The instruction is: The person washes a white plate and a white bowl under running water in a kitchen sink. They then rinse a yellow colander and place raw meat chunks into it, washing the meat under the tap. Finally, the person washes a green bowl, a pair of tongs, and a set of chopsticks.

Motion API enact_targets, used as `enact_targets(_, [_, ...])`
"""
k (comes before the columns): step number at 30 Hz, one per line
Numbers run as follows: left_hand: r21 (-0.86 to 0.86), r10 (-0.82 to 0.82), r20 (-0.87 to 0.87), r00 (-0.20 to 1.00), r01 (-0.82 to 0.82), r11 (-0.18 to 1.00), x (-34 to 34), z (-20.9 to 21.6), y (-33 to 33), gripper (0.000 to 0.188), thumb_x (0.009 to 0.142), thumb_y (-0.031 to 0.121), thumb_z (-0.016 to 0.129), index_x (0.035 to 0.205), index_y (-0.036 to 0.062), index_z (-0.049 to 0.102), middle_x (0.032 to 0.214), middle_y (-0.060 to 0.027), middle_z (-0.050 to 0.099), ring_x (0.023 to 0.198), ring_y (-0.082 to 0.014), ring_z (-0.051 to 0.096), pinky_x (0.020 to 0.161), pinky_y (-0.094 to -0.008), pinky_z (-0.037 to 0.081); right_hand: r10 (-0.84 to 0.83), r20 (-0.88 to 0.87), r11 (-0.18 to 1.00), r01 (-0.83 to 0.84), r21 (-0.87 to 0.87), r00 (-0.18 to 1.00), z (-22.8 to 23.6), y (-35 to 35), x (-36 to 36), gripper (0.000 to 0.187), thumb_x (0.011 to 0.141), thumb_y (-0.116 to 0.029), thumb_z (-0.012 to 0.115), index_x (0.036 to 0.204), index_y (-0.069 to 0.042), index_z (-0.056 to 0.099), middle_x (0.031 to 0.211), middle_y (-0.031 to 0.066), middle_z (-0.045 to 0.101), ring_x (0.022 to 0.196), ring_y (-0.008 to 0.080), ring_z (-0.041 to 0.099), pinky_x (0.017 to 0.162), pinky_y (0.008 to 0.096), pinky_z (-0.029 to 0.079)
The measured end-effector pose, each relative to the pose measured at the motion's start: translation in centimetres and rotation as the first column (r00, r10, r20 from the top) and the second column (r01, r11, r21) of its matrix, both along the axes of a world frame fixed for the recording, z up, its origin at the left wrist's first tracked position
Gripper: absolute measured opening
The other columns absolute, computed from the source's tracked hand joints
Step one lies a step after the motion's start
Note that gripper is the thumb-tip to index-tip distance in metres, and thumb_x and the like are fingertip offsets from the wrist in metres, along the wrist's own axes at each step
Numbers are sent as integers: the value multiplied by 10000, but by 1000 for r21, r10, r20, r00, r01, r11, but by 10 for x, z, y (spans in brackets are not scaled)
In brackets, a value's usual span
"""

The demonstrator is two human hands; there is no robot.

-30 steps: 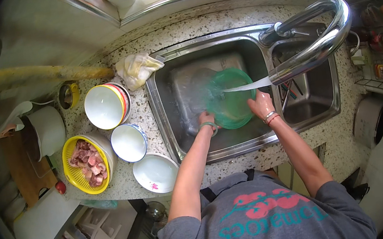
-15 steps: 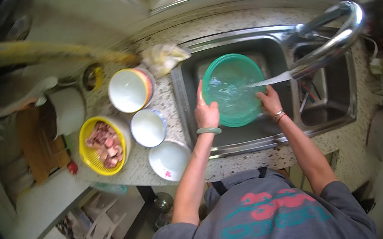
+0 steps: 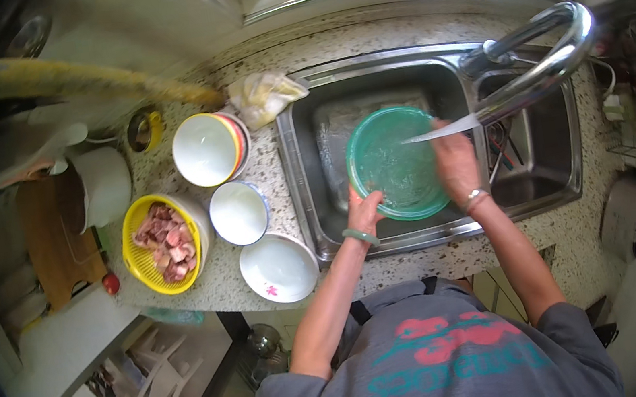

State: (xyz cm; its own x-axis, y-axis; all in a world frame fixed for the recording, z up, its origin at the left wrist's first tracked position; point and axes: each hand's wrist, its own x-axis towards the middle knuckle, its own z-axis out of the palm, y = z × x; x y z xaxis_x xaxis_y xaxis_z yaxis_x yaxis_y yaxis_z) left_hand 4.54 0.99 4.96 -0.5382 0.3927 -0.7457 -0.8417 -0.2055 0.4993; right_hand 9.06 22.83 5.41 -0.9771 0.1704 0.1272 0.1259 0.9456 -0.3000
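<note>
A round green plastic basin [image 3: 383, 128] sits tilted in the larger sink bowl, with water in it. From the chrome faucet [image 3: 532, 75] a stream runs down into the basin. My left hand [image 3: 363, 212] is closed on the basin's near left rim, thumb over the edge. At the basin's right side is my right hand [image 3: 457, 167], blurred by motion; its fingers point away from me along the rim, and whether they grip it does not show.
Left of the steel sink [image 3: 302, 201] stand stacked bowls [image 3: 205, 149], a white bowl [image 3: 239, 212] and a wider white bowl [image 3: 279, 269]. A yellow colander [image 3: 140, 264] holds raw meat chunks [image 3: 169, 240]. A cloth [image 3: 263, 96] lies behind. The smaller sink bowl [image 3: 554, 141] contains utensils.
The basin has shifted slightly toward me and right. My left hand has slid down to its near rim. My right hand has left its earlier grip and moved up along the right side.
</note>
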Motion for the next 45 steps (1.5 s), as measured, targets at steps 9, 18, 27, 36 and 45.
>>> enact_targets(9, [-249, -140, -320, 937, 60, 967, -7, 1, 2, 780, 736, -80, 502, 1455, 130, 284, 1294, -86, 497, 1113, -183, 532, 864, -284, 477, 325, 126, 486, -52, -873, 937, -57, -92, -32, 541, 964, -308, 418, 1403, 2, 355, 1428, 215, 387, 1332, 341, 357, 1111, 381, 258])
enact_targets(18, [-318, -156, -244, 957, 73, 945, -20, 33, -18, 906, 684, -140, 456, 1499, 165, 202, 1374, -102, 416, 1121, -182, 521, 800, -244, 492, 426, 578, 897, -241, -370, 696, -45, -41, -2, 523, 971, -385, 382, 1306, 2, 490, 1326, 247, 484, 1225, 375, 455, 1044, 428, 352])
enact_targets(27, [-224, -66, -268, 961, 4, 975, -34, 32, -17, 849, 683, -143, 481, 1462, 127, 279, 1278, -90, 497, 1032, -168, 554, 884, -290, 461, 497, 252, 326, 91, -941, 830, -14, -87, -37, 528, 1009, -395, 319, 1389, -33, 383, 1412, 184, 412, 1306, 285, 403, 1124, 367, 233])
enact_targets(36, [-257, -187, -174, 967, 138, 956, -10, 29, -5, 890, 696, -84, 490, 1490, 168, 177, 1310, -147, 412, 1026, -201, 554, 676, -265, 529, 304, 487, 859, -14, -512, 819, -25, -70, -48, 548, 993, -412, 359, 1322, 19, 443, 1389, 230, 415, 1307, 322, 377, 1133, 396, 217])
enact_targets(45, [-279, -215, -538, 815, 68, 958, -38, 17, -15, 906, 686, -124, 564, 1485, 126, 218, 1374, -161, 423, 1192, -266, 494, 947, -341, 459, 584, 379, 166, 351, -922, 718, 11, -69, -14, 656, 989, -490, 358, 1430, -6, 313, 1396, 155, 447, 1280, 215, 422, 1096, 328, 278])
